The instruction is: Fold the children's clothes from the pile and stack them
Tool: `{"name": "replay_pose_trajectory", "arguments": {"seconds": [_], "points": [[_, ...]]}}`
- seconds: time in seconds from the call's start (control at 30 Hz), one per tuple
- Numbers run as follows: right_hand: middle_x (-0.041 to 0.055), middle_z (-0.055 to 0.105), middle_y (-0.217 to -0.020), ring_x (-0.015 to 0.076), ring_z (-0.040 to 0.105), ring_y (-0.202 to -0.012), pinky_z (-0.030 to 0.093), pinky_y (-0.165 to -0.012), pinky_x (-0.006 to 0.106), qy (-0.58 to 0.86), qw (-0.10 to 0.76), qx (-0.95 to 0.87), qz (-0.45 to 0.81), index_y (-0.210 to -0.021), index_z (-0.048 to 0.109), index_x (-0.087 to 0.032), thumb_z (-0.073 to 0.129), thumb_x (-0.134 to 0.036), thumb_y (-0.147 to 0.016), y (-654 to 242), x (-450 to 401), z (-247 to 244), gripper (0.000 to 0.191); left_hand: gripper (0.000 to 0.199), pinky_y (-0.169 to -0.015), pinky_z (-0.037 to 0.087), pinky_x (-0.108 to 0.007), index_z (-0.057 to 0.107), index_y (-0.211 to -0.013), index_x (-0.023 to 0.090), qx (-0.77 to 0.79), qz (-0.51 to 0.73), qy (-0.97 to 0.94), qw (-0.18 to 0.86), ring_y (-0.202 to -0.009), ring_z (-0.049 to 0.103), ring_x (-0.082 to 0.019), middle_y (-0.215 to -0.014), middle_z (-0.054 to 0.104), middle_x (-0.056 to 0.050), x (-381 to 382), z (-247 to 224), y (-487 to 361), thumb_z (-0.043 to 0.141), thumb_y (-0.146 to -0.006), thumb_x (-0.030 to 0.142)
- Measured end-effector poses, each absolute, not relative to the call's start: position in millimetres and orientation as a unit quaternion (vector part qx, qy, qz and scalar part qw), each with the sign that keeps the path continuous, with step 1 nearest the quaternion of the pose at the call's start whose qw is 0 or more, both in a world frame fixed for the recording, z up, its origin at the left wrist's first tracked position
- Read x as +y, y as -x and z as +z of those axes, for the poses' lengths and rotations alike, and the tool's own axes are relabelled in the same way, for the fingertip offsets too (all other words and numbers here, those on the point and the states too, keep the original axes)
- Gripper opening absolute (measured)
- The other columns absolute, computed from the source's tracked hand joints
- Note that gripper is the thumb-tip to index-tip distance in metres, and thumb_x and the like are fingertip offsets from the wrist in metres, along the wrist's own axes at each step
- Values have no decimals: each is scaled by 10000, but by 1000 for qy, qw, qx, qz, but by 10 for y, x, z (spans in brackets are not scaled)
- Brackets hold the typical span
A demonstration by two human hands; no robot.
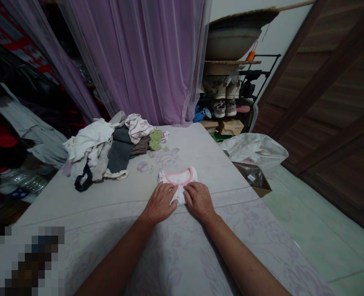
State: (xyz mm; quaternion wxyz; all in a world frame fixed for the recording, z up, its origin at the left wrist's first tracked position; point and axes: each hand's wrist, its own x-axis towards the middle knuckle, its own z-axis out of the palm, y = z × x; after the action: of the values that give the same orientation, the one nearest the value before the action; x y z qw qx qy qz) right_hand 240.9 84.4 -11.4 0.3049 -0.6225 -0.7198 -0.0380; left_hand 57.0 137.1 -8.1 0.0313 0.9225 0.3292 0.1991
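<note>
Pink-trimmed shirt (180, 195) sits on bedsheet (176, 250) at 12 o'clock, left hand (161, 202) (thumb spread) at its 7, right hand (199, 200) (curled, can't tell if pinching) at its 5, likely keeping it flat; clothes pile (97, 142) at 10, probably leaving working room.

One head cam, abv near side of bed (197, 146), facing fwd & down; bed close, purple curtain (145, 61) farther off.
</note>
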Motion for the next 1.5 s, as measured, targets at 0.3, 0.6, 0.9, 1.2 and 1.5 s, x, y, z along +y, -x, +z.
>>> {"name": "replay_pose_trajectory", "arguments": {"seconds": [0.3,0.6,0.9,1.2,1.5], "points": [[110,673,-1085,223,581,-1036,435,-937,366,683,410,-604,-1,-1053,687,-164,470,-231,-882,-2707,990,-203,284,376,-1123,338,-478,566,-1268,200,398,305,-864,50,-1280,475,-252,-1340,555,-121,1532,-189,-455,447,-927,304],[14,730,-858,165,659,-790,498,-728,261,744,370,-504,235,-1061,700,-222,540,-214,-793,-3066,1362,-167,312,363,-1059,425,-430,617,-1206,202,484,323,-810,72,-1205,544,-249,-1290,602,-104,1739,-135,-512,505,-861,217],[-17,673,-760,139,605,-679,462,-654,247,732,405,-479,264,-1148,649,-176,621,-326,-732,-2966,1202,-155,443,248,-1097,340,-395,717,-1065,238,475,215,-844,126,-1251,504,-238,-1312,609,-77,1801,245,-1383,580,-884,336],[-31,678,-791,142,599,-685,438,-668,252,744,397,-502,189,-1213,596,-235,550,-248,-776,-2829,1057,-125,440,186,-946,406,-310,725,-778,231,569,161,-782,194,-1051,616,-207,-1040,730,-31,2128,220,-1803,646,-818,394],[-10,676,-814,149,602,-699,441,-683,253,732,406,-509,200,-1216,595,-205,507,-227,-780,-2833,1017,-116,445,229,-952,401,-333,717,-804,224,575,160,-783,177,-1091,605,-218,-1073,724,-49,2180,127,-1740,549,-881,359]]}}
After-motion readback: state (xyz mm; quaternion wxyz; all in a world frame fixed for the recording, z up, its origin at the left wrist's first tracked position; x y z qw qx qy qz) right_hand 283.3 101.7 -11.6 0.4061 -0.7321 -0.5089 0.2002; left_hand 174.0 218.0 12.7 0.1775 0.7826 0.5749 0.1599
